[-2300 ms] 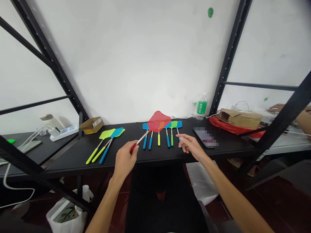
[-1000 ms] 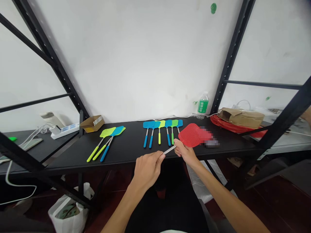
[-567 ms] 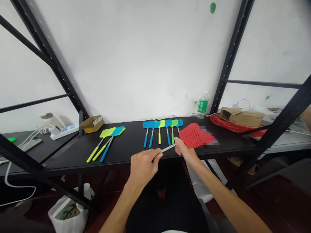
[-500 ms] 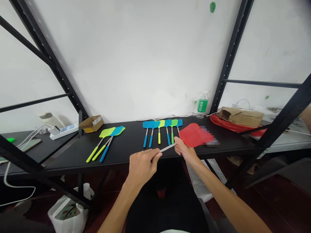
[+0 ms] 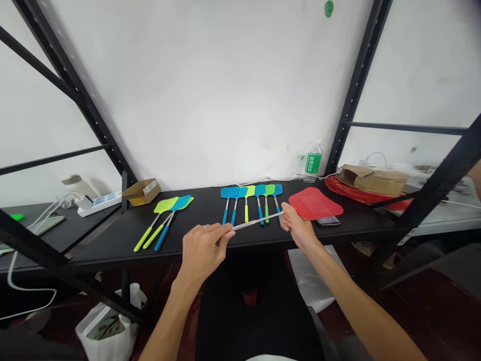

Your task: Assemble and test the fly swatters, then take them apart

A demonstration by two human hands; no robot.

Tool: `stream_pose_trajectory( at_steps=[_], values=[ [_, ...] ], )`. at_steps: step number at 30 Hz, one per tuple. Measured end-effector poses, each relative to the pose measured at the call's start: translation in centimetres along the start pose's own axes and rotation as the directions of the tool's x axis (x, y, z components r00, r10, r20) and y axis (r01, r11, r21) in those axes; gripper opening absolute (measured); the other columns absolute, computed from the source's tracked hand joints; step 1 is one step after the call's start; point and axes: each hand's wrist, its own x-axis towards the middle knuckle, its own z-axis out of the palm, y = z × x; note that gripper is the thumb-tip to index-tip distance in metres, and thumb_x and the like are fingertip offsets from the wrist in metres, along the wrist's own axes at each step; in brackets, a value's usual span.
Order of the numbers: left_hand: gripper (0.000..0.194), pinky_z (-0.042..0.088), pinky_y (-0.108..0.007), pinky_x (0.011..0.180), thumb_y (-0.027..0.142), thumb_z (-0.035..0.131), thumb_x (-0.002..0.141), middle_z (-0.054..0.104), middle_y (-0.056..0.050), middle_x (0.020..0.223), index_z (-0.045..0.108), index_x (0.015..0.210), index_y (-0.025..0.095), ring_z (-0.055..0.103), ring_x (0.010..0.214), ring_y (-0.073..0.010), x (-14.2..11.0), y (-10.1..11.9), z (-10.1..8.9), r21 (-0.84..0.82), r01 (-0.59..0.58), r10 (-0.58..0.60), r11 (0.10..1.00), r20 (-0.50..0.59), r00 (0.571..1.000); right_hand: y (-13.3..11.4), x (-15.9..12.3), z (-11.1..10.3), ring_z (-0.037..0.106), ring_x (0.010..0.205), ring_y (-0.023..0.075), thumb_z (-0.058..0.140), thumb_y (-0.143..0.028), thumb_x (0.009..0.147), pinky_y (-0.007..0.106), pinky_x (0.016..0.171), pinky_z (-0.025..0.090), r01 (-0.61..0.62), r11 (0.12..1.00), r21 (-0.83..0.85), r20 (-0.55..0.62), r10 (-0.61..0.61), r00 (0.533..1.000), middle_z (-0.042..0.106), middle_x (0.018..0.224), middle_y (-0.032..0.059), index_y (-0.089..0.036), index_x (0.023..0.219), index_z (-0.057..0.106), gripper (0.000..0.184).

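Note:
A red fly swatter [image 5: 314, 203] with a metal telescopic rod is held between my two hands, above the front edge of the black table [image 5: 210, 235]. My left hand [image 5: 206, 249] is closed around its handle end, which the fingers hide. Close to the red mesh head, my right hand [image 5: 298, 225] pinches the rod. Behind them a row of several blue, yellow and green fly swatters [image 5: 259, 190] lies with overlapping heads. Farther left lie more fly swatters [image 5: 165, 205], yellow-green and blue, fanned out.
A water bottle [image 5: 313, 163] stands by the wall. The phone [image 5: 328, 220] lies partly under the red swatter head. An open cardboard box [image 5: 141, 192] and a power strip [image 5: 99, 203] are at the left, a brown carton [image 5: 372, 180] on red plastic at the right. Black metal posts [image 5: 355, 85] flank the table.
My hands have moved apart, left hand leftward and right hand rightward, and more of the metal rod shows between them. The red swatter head has shifted right.

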Motion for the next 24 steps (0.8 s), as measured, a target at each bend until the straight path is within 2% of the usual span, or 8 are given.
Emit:
stream_pose_trajectory(
  at_steps=[6,11,16,21,24],
  values=[
    [0.027,0.032,-0.03,0.062,0.039,0.051,0.097,0.07,0.0,0.07,0.075,0.097,0.027,0.05,0.056,-0.0167,0.0,-1.2,-0.7,0.032,0.008,-0.008,0.999,0.018,1.0,-1.0,0.5,-0.8,0.026,0.043,0.0075,0.071,-0.045,0.08,0.026,0.042,0.025,0.022,1.0,-0.018,-0.005,-0.022,1.0,0.023,0.048,-0.0083,-0.023,0.05,0.03,0.055],
    [0.029,0.033,-0.031,0.064,0.039,0.051,0.097,0.069,-0.001,0.068,0.076,0.097,0.025,0.049,0.056,-0.0162,0.2,-2.2,-1.2,0.01,0.021,-0.021,1.0,0.024,0.999,-1.2,1.4,-2.0,0.024,0.044,0.0078,0.072,-0.045,0.08,0.026,0.041,0.025,0.038,0.999,-0.015,-0.015,-0.038,0.999,0.022,0.048,-0.0082,-0.023,0.05,0.03,0.055],
    [0.029,0.032,-0.031,0.065,0.038,0.05,0.098,0.068,-0.001,0.067,0.075,0.097,0.024,0.052,0.057,-0.0162,0.3,-2.3,-1.2,0.0,0.019,-0.019,1.0,0.044,0.999,-1.0,1.5,-2.2,0.025,0.044,0.0083,0.07,-0.046,0.081,0.027,0.041,0.026,0.029,0.998,-0.052,0.002,-0.029,1.0,0.023,0.049,-0.0079,-0.023,0.052,0.03,0.055],
    [0.028,0.034,-0.032,0.068,0.037,0.05,0.097,0.069,-0.002,0.07,0.075,0.096,0.024,0.055,0.061,-0.0163,0.2,-1.9,-1.0,0.013,0.009,-0.01,1.0,0.032,0.999,-0.9,1.3,-2.1,0.026,0.043,0.0089,0.071,-0.043,0.08,0.027,0.042,0.027,-0.03,1.0,-0.006,-0.056,0.03,0.998,0.024,0.046,-0.0074,-0.024,0.051,0.029,0.054],
    [0.026,0.036,-0.033,0.07,0.034,0.051,0.097,0.071,-0.002,0.076,0.074,0.099,0.024,0.058,0.064,-0.0168,0.2,-1.5,-1.0,0.0,0.012,-0.012,1.0,0.028,1.0,-0.9,1.0,-2.0,0.027,0.042,0.0086,0.066,-0.045,0.084,0.027,0.043,0.026,-0.103,0.993,0.05,0.014,0.102,0.995,0.026,0.046,-0.0071,-0.023,0.051,0.034,0.051]
  ],
)
